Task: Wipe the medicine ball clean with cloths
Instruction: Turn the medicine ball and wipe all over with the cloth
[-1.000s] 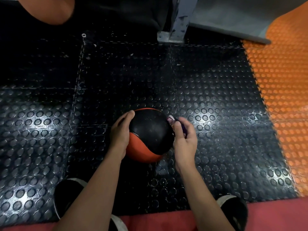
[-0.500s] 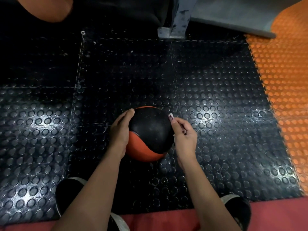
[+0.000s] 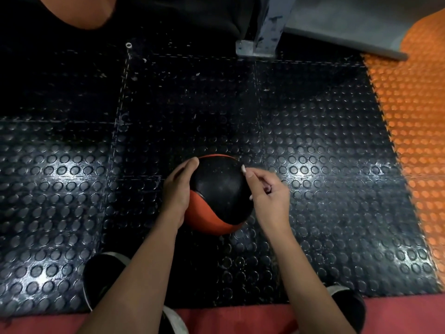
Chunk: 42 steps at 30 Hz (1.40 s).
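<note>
A black and orange medicine ball [image 3: 218,196] rests on the black studded floor mat [image 3: 313,189]. My left hand [image 3: 177,189] lies flat against the ball's left side, fingers curled over its top. My right hand [image 3: 269,191] is at the ball's right side with fingers curled. A small pale scrap of cloth [image 3: 243,169] sticks out from its fingertips and touches the ball's upper right. Most of the cloth is hidden inside the hand.
A grey metal post with a base plate [image 3: 256,48] stands at the back. Orange studded mat [image 3: 414,141] runs along the right. My two black shoes [image 3: 103,280] [image 3: 349,302] sit near the bottom edge, on a red strip of floor. An orange rounded object [image 3: 79,10] lies at top left.
My right hand has slid up the ball's right side, and less of the cloth shows from the fingers. The left hand and the ball have stayed in place.
</note>
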### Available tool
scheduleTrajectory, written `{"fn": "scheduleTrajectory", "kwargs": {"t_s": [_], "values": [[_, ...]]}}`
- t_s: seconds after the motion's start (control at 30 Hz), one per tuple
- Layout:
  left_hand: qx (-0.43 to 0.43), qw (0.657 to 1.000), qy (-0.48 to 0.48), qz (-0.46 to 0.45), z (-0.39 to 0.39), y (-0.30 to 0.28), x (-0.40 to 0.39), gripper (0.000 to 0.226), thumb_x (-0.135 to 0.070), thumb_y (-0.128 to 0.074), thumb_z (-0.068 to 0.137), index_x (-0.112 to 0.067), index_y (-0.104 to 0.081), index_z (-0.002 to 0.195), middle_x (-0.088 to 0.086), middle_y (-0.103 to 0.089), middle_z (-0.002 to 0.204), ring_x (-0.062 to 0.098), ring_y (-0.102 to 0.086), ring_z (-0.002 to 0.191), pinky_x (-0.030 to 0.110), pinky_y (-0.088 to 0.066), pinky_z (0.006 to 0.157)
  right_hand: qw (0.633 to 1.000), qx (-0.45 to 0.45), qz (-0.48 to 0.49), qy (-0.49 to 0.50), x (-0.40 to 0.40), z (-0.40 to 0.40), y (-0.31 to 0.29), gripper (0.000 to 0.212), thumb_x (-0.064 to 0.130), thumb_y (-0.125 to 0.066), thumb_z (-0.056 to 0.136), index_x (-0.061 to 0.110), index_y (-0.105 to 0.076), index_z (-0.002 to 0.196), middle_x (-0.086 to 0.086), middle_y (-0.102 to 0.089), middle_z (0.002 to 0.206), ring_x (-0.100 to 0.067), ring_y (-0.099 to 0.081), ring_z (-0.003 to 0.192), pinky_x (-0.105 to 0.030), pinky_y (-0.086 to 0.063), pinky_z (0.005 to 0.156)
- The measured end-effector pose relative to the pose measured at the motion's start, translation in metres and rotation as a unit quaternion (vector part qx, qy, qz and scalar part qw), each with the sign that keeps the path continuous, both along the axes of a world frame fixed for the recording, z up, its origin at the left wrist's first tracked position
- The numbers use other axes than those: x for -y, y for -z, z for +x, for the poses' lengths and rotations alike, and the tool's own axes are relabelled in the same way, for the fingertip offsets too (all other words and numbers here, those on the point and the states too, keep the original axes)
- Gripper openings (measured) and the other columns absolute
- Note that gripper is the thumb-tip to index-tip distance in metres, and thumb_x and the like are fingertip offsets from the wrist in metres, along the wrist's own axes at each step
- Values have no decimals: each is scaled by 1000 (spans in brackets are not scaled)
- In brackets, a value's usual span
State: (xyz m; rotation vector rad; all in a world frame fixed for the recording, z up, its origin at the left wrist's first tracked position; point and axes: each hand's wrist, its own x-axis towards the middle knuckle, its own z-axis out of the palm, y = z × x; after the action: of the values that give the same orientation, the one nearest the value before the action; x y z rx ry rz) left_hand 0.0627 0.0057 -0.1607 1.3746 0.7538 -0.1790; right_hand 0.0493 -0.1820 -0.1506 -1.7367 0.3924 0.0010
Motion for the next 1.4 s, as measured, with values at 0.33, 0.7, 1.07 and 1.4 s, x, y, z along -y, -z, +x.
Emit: {"fn": "scheduleTrajectory", "kwargs": {"t_s": [0.33, 0.7, 1.07, 1.4], "values": [[-6, 1000, 6, -3, 1, 5, -3, 53, -68, -72, 74, -34, -78, 114, -4, -78, 113, 19, -73, 110, 48, -55, 103, 995, -76, 60, -8, 11, -4, -4, 21, 39, -71, 97, 32, -74, 116, 7, -72, 82, -9, -68, 76, -30, -56, 76], [0, 1000, -10, 13, 6, -2, 8, 46, -68, -72, 70, -37, -81, 103, -8, -79, 107, 16, -73, 107, 46, -56, 103, 988, 16, -105, -111, 19, 26, -15, 3, 32, -73, 94, 35, -75, 93, 3, -73, 98, -11, -69, 93, -36, -57, 86], [-22, 1000, 8, 0, 10, -2, 0, 40, -63, -70, 80, -33, -81, 104, -5, -80, 104, 20, -74, 105, 44, -57, 100, 982, 36, -114, -145, 2, 41, -27, 14, 29, -77, 94, 33, -74, 80, 10, -64, 63, -3, -59, 61, -23, -47, 64], [-36, 998, 37, -39, 4, 4, -17, 58, -68, -73, 71, -29, -78, 115, 0, -80, 110, 23, -74, 107, 49, -53, 105, 956, 103, -167, -218, -2, 30, -35, 13, 14, -76, 92, 25, -75, 86, 18, -70, 75, 6, -64, 74, -4, -41, 71]]}}
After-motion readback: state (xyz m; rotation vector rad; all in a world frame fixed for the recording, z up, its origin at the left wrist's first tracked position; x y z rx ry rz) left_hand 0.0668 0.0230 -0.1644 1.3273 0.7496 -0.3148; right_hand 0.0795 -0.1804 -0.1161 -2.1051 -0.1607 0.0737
